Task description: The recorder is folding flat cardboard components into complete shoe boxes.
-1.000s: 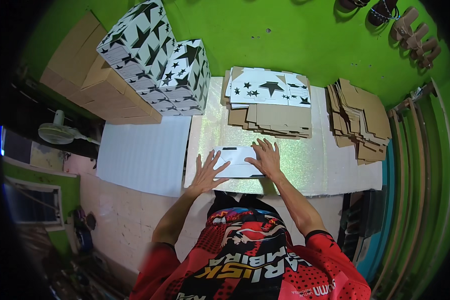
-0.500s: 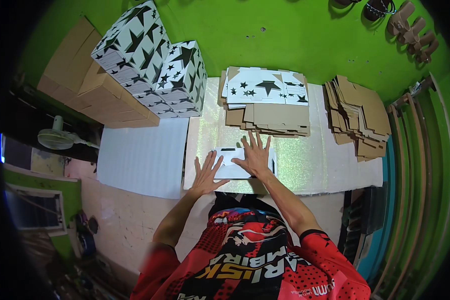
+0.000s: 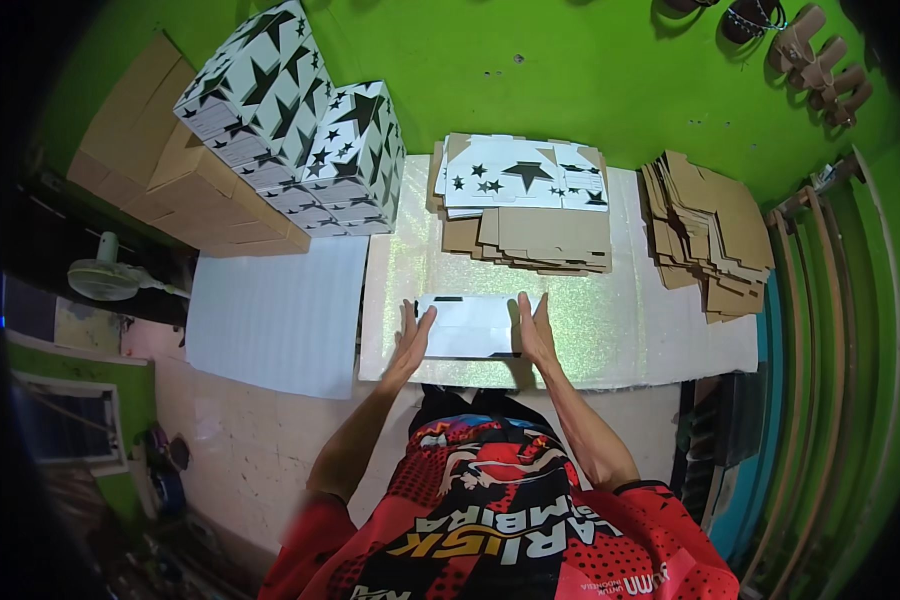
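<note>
A white cardboard box with a few black marks lies near the front edge of the table, between my two hands. My left hand is pressed along its left end, thumb near the top edge. At the opposite end my right hand grips the box from the side, with its thumb over the top edge. Beyond the box lies a stack of flattened cardboard boxes, plain brown ones showing below and a white one with black stars on top.
Star-patterned boxes are piled at the back left beside plain brown boxes. More flat brown cardboard lies at the table's right. A white-covered surface adjoins the table on the left. A fan stands farther left.
Both hands were spread flat over the box's top. They have moved outward to its two ends and now hold it between them.
</note>
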`<state>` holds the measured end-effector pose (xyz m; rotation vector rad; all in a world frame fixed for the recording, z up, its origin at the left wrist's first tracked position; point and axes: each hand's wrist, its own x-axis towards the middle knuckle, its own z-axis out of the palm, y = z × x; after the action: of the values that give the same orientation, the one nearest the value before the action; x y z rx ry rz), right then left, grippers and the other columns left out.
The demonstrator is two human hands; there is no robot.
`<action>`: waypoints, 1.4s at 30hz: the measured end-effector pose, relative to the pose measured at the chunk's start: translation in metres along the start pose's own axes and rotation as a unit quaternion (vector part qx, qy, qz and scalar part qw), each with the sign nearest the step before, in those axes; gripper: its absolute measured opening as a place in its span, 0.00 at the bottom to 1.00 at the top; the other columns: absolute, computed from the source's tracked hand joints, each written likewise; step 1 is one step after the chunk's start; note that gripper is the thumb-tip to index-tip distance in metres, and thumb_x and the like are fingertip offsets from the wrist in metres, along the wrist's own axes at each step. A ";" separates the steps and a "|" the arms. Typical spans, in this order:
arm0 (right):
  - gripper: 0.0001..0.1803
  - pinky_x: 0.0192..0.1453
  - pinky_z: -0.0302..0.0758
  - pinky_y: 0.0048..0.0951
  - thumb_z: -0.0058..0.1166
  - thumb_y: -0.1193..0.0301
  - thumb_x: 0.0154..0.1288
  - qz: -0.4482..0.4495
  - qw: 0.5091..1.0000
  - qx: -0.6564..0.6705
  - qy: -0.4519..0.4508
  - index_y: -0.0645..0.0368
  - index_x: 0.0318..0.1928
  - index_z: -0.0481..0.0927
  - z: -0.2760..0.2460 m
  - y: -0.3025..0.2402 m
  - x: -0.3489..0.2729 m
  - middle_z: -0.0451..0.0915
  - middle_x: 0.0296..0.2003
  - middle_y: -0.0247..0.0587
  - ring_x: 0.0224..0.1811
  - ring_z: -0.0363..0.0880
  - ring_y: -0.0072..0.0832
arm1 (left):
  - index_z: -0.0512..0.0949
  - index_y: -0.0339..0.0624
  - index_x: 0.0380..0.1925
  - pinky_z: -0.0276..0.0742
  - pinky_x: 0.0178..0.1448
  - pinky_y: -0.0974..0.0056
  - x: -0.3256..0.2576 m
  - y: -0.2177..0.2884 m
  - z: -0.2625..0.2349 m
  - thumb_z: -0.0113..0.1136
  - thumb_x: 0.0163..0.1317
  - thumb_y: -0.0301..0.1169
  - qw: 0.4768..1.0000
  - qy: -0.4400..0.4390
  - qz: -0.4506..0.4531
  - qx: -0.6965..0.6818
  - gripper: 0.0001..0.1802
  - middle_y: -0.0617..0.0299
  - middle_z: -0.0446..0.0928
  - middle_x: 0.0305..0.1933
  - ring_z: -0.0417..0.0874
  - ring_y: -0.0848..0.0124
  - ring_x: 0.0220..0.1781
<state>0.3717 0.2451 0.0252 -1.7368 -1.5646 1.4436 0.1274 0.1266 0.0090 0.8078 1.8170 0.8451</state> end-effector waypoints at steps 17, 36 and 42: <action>0.77 0.83 0.46 0.75 0.73 0.24 0.34 -0.346 0.791 -0.464 -0.201 0.38 0.85 0.55 -0.036 -0.024 0.011 0.47 0.84 0.59 0.87 0.43 0.60 | 0.38 0.55 0.86 0.34 0.83 0.19 0.018 0.032 -0.063 0.88 0.31 0.56 0.831 -0.166 0.259 0.463 0.87 0.46 0.41 0.89 0.38 0.47 0.91; 0.50 0.61 0.79 0.57 0.33 0.26 0.74 -0.043 0.962 -0.265 -0.048 0.49 0.77 0.72 -0.045 -0.023 -0.003 0.89 0.38 0.61 0.52 0.88 0.61 | 0.84 0.35 0.58 0.75 0.66 0.52 0.029 0.030 -0.068 0.42 0.71 0.74 0.990 -0.004 -0.063 0.128 0.50 0.39 0.87 0.48 0.86 0.47 0.59; 0.32 0.37 0.79 0.54 0.48 0.39 0.78 -0.155 0.957 -0.244 0.023 0.55 0.59 0.80 -0.057 -0.049 -0.048 0.83 0.20 0.53 0.28 0.87 0.55 | 0.88 0.44 0.49 0.79 0.60 0.55 -0.026 0.057 -0.087 0.58 0.67 0.69 0.981 0.116 -0.060 0.141 0.38 0.46 0.90 0.38 0.90 0.52 0.52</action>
<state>0.4037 0.2353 0.1076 -1.6472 -2.1865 0.9080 0.0649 0.1189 0.0957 0.7915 2.2037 0.6314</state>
